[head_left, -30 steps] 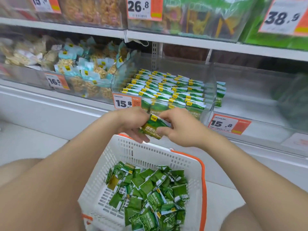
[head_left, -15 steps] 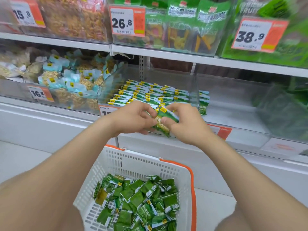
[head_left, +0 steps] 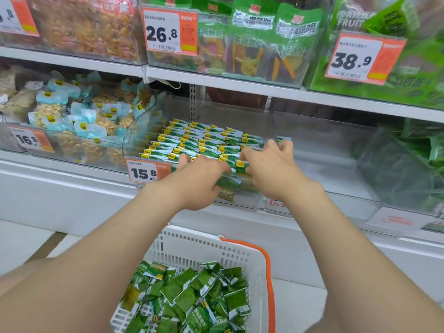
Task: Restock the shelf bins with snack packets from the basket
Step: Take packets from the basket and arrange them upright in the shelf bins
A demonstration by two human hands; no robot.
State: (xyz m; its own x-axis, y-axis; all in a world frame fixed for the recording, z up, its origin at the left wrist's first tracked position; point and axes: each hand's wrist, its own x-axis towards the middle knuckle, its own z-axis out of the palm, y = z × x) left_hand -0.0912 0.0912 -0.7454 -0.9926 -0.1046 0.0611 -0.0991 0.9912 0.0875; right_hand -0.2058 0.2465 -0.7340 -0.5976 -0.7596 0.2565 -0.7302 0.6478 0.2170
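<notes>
One green snack packet (head_left: 241, 165), yellow tag uppermost, sits just over the front rim of the clear shelf bin (head_left: 134, 143), at the front right corner of the packet rows (head_left: 199, 143) standing there. The right hand (head_left: 271, 169) pinches its right end between curled fingers and thumb. The left hand (head_left: 199, 181) curls its fingers round the left end, though the knuckles hide the contact, so it may be steadying more than gripping, and a few packets may be stacked in the hold.

Such a pouch looks light and soft, with slick, crinkly film and probably brittle contents. I judge it best held lightly by the flat sealed ends, not squeezed across the middle, and slotted in on edge with the tag facing up like the rest.

An orange price tag (head_left: 144, 173) reading 15.8 hangs at the bin's front left corner. Below the arms, a white basket (head_left: 216, 239) with an orange handle (head_left: 268, 265) holds a heap of loose packets (head_left: 192, 301) of the same kind, so plenty of restocking remains. The left neighbouring bin holds pale blue packets (head_left: 79, 126); a second clear bin (head_left: 324, 150) adjoins on the right. Larger green bags (head_left: 252, 39) fill a bin on the shelf above.
</notes>
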